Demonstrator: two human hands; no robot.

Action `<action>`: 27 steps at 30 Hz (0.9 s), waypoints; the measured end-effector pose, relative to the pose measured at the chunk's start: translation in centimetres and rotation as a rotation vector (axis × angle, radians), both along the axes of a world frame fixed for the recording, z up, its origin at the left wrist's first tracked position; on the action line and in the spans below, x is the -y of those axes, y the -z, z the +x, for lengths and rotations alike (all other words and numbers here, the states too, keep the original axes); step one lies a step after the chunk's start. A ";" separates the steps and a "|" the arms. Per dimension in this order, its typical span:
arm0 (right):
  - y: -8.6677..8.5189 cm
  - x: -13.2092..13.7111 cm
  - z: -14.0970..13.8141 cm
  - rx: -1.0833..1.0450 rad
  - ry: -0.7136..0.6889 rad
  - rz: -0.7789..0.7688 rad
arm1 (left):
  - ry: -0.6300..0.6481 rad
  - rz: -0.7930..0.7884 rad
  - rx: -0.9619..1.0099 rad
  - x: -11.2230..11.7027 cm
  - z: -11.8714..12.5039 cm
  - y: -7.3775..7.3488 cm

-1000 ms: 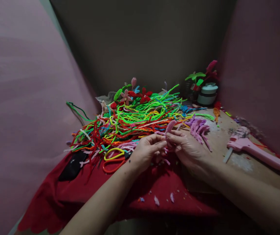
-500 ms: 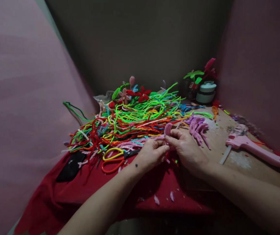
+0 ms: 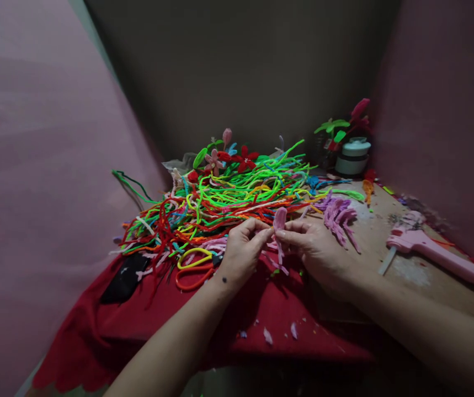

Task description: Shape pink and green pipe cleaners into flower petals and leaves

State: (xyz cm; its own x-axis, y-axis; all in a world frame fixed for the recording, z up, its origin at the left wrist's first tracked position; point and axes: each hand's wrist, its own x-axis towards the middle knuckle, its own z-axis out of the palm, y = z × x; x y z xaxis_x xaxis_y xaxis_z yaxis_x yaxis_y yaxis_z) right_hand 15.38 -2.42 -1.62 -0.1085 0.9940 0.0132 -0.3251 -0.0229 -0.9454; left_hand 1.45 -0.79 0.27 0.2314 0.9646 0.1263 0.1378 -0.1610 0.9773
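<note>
A pink pipe-cleaner petal point(image 3: 280, 218) stands upright between my hands, its loose end hanging below the fingertips. My right hand point(image 3: 323, 251) pinches it from the right with thumb and forefinger. From the left, my left hand point(image 3: 243, 249) closes thumb and forefinger at the petal's edge; the exact contact is small. Close to my left wrist lie scissors point(image 3: 193, 280) with yellow and red handles, their blades mostly hidden by that hand. A bunch of lilac-pink pipe-cleaner pieces point(image 3: 338, 218) rests beyond my right hand.
Many coloured pipe cleaners point(image 3: 237, 193) are heaped at the back, with finished flowers point(image 3: 245, 160) on top. A pink glue gun point(image 3: 435, 251) lies on the board at right. A lidded jar point(image 3: 353, 157) stands behind; a black phone-like object point(image 3: 126, 278) lies on the red cloth point(image 3: 145, 336).
My left hand has shifted slightly left and its fingertips have turned upward. The petal now stands more upright, with its hanging end showing. The whole view has moved a little.
</note>
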 end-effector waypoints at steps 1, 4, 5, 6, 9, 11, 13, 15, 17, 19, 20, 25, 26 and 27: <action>0.0 0.0 0.0 -0.016 -0.008 0.009 | 0.004 -0.021 -0.009 0.0 -0.1 -0.1; 0.1 0.0 0.0 -0.044 -0.023 0.010 | 0.039 -0.097 -0.023 0.0 -0.3 -0.4; 0.1 0.0 0.0 -0.028 -0.024 0.004 | 0.051 -0.116 -0.026 0.0 -0.3 -0.6; 0.1 0.0 0.0 -0.003 -0.020 -0.004 | 0.060 -0.127 -0.031 0.0 -0.3 -0.7; -0.2 0.2 0.0 0.057 0.006 -0.050 | 0.085 -0.127 -0.022 -0.2 -0.5 -0.9; -0.5 0.4 -0.1 0.055 -0.003 -0.083 | 0.118 -0.132 0.039 -0.3 -0.8 -0.9; -0.7 0.5 -0.2 0.058 -0.026 -0.098 | 0.142 -0.142 0.090 -0.4 -1.0 -0.9; -0.7 0.6 -0.2 0.076 -0.045 -0.101 | 0.142 -0.148 0.094 -0.5 -1.2 -0.7; -0.7 0.7 -0.2 0.087 -0.052 -0.101 | 0.120 -0.134 0.079 -0.4 -1.1 -0.6; -0.7 0.7 -0.2 0.079 -0.060 -0.096 | 0.085 -0.074 0.068 -0.4 -0.8 -0.4; -0.6 0.7 -0.2 0.074 -0.068 -0.095 | 0.062 -0.030 0.058 -0.4 -0.7 -0.4; -0.4 0.6 0.1 0.076 -0.154 -0.103 | 0.128 -0.081 0.095 -0.6 -0.8 -0.4; -0.5 0.6 0.1 0.091 -0.168 -0.097 | 0.171 -0.138 0.123 -0.7 -0.9 -0.5; -0.6 0.7 0.1 0.117 -0.177 -0.090 | 0.207 -0.178 0.142 -0.7 -1.0 -0.6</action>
